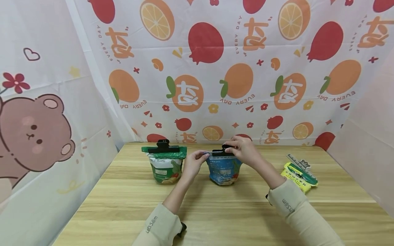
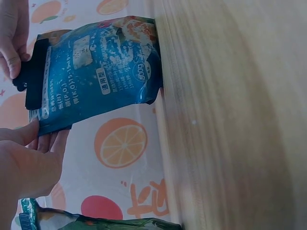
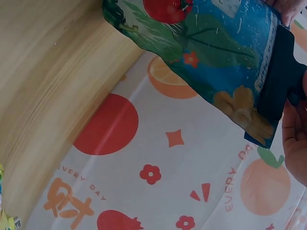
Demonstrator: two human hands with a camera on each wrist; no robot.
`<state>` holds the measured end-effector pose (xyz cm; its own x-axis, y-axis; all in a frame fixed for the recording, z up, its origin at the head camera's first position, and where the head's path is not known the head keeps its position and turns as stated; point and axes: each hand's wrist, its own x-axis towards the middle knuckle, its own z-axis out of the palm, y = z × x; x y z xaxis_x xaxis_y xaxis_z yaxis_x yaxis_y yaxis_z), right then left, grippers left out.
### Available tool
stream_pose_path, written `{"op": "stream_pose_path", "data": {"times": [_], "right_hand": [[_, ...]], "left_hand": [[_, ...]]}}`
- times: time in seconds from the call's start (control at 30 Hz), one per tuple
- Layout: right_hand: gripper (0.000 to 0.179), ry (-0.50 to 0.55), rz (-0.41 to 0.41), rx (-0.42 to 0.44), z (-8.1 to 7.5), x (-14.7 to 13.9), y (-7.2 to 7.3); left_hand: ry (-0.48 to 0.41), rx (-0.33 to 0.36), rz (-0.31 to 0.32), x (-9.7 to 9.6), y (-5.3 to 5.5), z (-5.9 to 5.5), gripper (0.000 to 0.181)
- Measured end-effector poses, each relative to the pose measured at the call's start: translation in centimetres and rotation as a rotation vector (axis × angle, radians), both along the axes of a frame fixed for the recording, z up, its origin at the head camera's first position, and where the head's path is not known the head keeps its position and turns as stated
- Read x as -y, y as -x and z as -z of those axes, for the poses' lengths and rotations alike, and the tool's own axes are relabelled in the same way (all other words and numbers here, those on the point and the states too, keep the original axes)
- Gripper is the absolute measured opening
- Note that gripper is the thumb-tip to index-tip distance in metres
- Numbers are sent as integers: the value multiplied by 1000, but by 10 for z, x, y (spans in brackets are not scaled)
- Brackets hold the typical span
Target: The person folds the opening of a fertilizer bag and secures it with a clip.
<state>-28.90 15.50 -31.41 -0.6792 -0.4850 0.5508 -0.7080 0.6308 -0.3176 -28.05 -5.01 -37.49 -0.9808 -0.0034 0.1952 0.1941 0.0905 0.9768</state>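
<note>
A blue bag [image 1: 224, 171] printed with vegetables stands upright on the table, its top edge folded flat. My left hand [image 1: 194, 164] pinches the left end of that edge between thumb and fingers, as the left wrist view shows with the left hand [image 2: 33, 160]. Across the top sits a wide black clip [image 2: 37, 79], its jaws over the folded edge. My right hand [image 1: 244, 150] grips the clip's handle from the right. In the right wrist view the right hand [image 3: 295, 139] is partly cut off by the frame.
Left of the blue bag stands a green bag [image 1: 167, 169] with a black clip [image 1: 163, 146] across its top. At the right lie a yellow and green packet [image 1: 300, 177] and a grey clip [image 1: 298, 161]. A fruit-print cloth [image 1: 206, 85] hangs behind the wooden table [image 1: 123, 205].
</note>
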Motion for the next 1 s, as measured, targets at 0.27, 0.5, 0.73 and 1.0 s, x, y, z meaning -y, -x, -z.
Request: {"op": "stream_pose_path", "data": {"times": [0.27, 0.5, 0.73, 1.0], "right_hand": [[25, 15, 17, 81, 1, -2, 0], [34, 3, 47, 195, 5, -5, -4], [42, 155, 36, 302, 13, -20, -6], [46, 320, 49, 679, 23, -43, -8]], "left_hand": [[15, 11, -7, 0, 1, 0, 26], [17, 18, 4, 0, -5, -6, 24], [25, 14, 1, 0, 3, 3, 23], [77, 82, 48, 2, 4, 8, 31]]}}
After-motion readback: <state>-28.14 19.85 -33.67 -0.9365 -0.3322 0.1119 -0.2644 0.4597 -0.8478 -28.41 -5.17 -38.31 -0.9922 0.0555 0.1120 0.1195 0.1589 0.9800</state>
